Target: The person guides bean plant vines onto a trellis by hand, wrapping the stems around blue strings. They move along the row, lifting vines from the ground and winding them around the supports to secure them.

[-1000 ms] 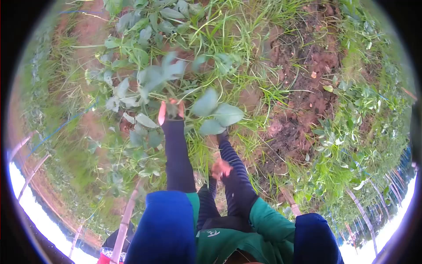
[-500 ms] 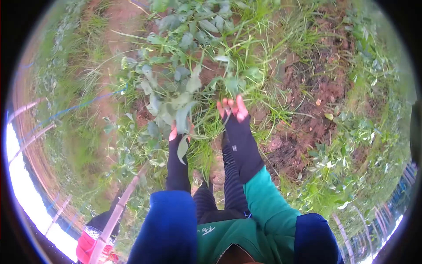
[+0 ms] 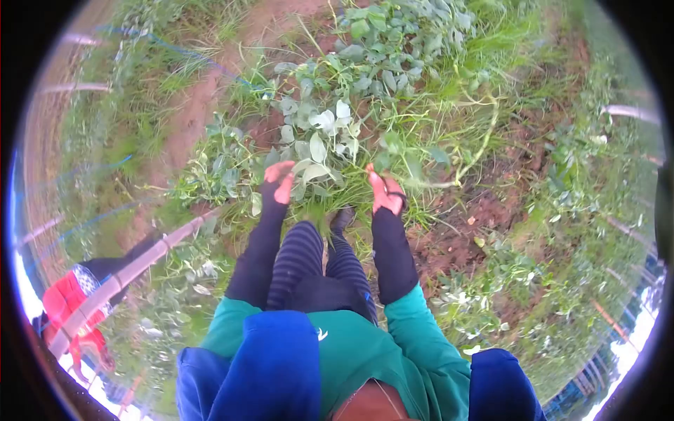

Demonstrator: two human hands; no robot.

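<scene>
Both hands reach forward over green plants, dark fingerless sleeves on the forearms. My left hand is beside a cluster of pale, broad leaves, its thumb and fingers apart at the cluster's left edge. On the other side of the leaves is my right hand, fingers partly curled near a long bent green vine that arcs to the right. What the right fingers hold, if anything, is too small to make out. A dark band crosses the right hand.
A wooden pole slants across the lower left, with a person in red behind it. Blue string runs at the upper left. Leafy plants grow ahead; bare reddish soil lies right.
My left hand has come out from under the leaves, and my right hand has turned and moved slightly down. The view has shifted; the bent vine now shows at the right.
</scene>
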